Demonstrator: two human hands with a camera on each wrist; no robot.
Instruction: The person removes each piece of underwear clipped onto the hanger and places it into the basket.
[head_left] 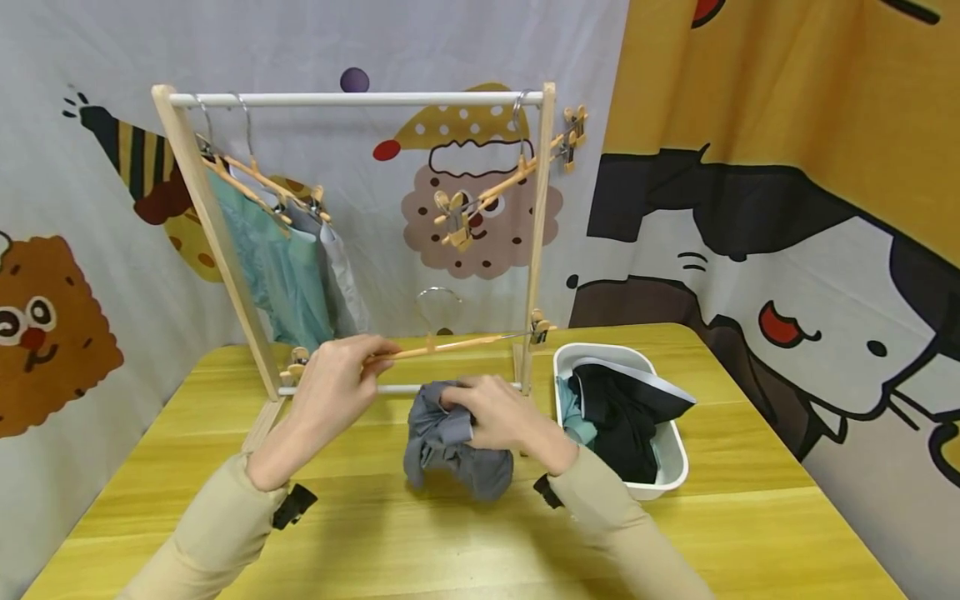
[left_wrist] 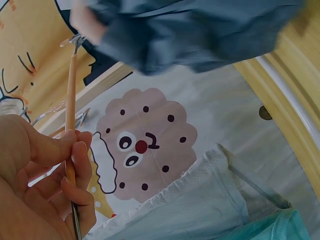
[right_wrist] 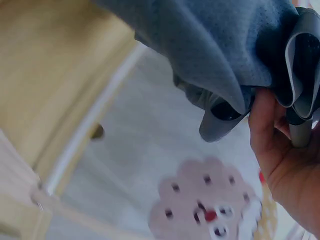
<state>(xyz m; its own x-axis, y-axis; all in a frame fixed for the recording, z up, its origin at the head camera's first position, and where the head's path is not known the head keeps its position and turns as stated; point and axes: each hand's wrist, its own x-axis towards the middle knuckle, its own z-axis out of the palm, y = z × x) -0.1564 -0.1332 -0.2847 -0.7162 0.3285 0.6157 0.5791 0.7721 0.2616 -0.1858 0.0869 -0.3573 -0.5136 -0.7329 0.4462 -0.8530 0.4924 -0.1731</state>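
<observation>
My left hand (head_left: pixel 341 375) grips a tan clip hanger (head_left: pixel 450 342) by its bar, with thumb and fingers round it in the left wrist view. The hanger's hook points up, and one metal-and-tan clip (head_left: pixel 539 327) shows at its right end. To the right and a little lower, my right hand (head_left: pixel 498 410) holds a bunched grey cloth garment (head_left: pixel 457 458) by its upper edge. The garment hangs crumpled close over the table. In the right wrist view its folds (right_wrist: pixel 215 45) spread above my fingers (right_wrist: pixel 262 120), and part of the grip is hidden by cloth.
A clothes rack (head_left: pixel 352 99) with a white top rail stands behind my hands. Teal (head_left: pixel 281 258) and grey-white garments hang at its left, and a bare clip hanger (head_left: pixel 498 190) at its right. A white bin (head_left: pixel 678 467) with black and teal clothes sits at right on the wooden table (head_left: pixel 750 517).
</observation>
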